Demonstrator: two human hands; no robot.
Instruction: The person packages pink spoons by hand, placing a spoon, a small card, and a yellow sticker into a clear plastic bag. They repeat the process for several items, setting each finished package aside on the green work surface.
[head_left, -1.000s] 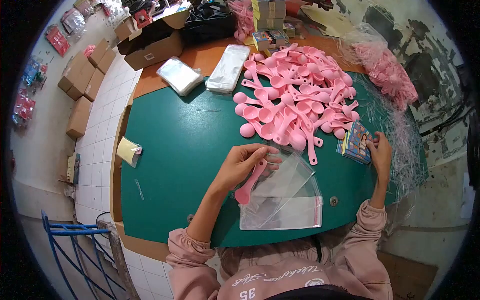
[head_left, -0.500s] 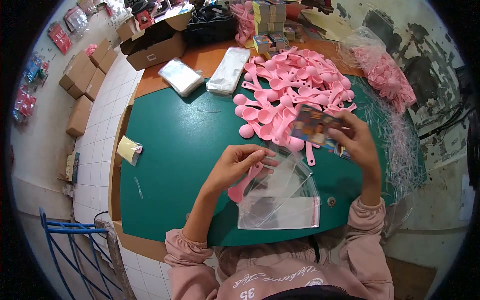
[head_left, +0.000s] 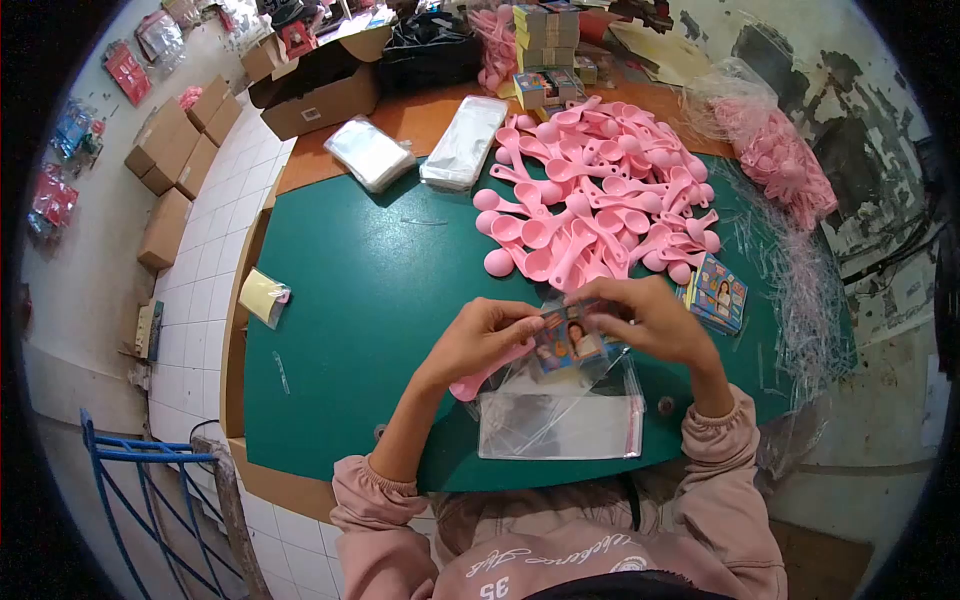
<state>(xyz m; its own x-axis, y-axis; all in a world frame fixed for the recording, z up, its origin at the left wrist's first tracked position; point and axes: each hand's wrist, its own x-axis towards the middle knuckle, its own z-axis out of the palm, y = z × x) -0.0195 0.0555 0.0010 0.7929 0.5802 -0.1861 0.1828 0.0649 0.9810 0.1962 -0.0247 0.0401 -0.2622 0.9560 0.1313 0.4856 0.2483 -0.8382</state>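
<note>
A pink measuring spoon (head_left: 472, 384) sticks out below my left hand (head_left: 482, 338), which is closed on its handle. The same hand's thumb lies at the left edge of a colourful printed card (head_left: 574, 342). Gripping that card from its upper right is my right hand (head_left: 648, 318), fingers bent over the top. Beneath both hands, clear plastic bags (head_left: 560, 425) lie fanned out at the table's front. A stack of printed cards (head_left: 720, 292) sits to the right of my right hand. Beyond the hands spreads a large heap of pink spoons (head_left: 600, 190).
Two stacks of clear bags (head_left: 463, 143) lie at the back of the green table (head_left: 350, 300). A filled packet (head_left: 264, 297) rests near the left edge. Plastic strips (head_left: 800, 310) and a bag of pink spoons (head_left: 785, 165) line the right side. Behind stands an open cardboard box (head_left: 318, 100).
My right hand has moved left with the printed card, bringing it over the clear bags to my left hand. The card stack on the right is now uncovered. My left hand still has the measuring spoon.
</note>
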